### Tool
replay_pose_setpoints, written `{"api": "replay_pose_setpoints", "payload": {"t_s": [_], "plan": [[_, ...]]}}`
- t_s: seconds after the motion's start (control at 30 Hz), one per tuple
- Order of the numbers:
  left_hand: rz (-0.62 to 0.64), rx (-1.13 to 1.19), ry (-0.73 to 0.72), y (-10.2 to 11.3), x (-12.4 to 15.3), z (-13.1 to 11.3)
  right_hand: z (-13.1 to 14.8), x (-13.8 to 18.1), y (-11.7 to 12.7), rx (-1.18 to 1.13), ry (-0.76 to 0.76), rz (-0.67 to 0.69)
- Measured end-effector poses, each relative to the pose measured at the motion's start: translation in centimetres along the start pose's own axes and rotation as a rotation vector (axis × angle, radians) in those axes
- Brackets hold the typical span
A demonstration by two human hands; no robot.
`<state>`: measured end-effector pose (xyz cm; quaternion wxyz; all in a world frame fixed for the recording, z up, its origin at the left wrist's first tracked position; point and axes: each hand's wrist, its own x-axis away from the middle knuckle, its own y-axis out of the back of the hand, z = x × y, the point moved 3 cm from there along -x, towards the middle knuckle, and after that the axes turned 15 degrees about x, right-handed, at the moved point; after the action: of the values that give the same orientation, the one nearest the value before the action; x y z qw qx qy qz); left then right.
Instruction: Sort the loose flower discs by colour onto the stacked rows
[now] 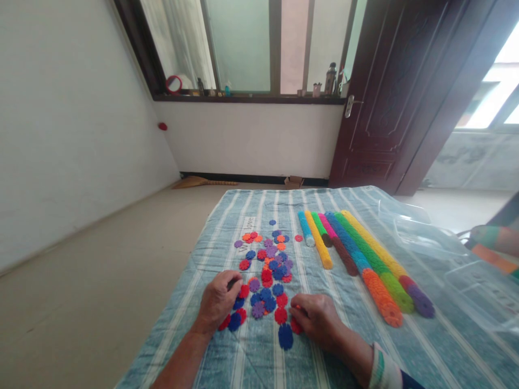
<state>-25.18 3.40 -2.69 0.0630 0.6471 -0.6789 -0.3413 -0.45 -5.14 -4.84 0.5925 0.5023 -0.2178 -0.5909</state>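
Loose notched plastic discs in red, blue, purple and orange lie scattered on a striped cloth, among them a blue disc (285, 337) and a purple disc (258, 309). My left hand (219, 300) is at the left of the scatter, fingers curled together beside a red disc (244, 291); a dark spot shows between thumb and forefinger, too unclear to name. On the right side, my right hand (318, 319) has its fingertips pinched, with a bit of red-orange disc showing between them. Another red disc (296, 326) lies partly under these fingers.
Right of the scatter lie several long stacks of discs sorted by colour, such as a yellow stack (322, 243) and a green stack (377, 267). Clear plastic boxes (425, 232) stand at the right. The cloth-covered surface (182, 302) ends left of my left hand.
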Motion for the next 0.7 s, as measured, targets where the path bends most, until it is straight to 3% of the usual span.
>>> {"api": "replay_pose_setpoints", "payload": {"t_s": [0.7], "plan": [[-0.004, 0.016, 0.000, -0.06, 0.10, 0.07, 0.10, 0.26, 0.18, -0.014, -0.040, 0.036]]}}
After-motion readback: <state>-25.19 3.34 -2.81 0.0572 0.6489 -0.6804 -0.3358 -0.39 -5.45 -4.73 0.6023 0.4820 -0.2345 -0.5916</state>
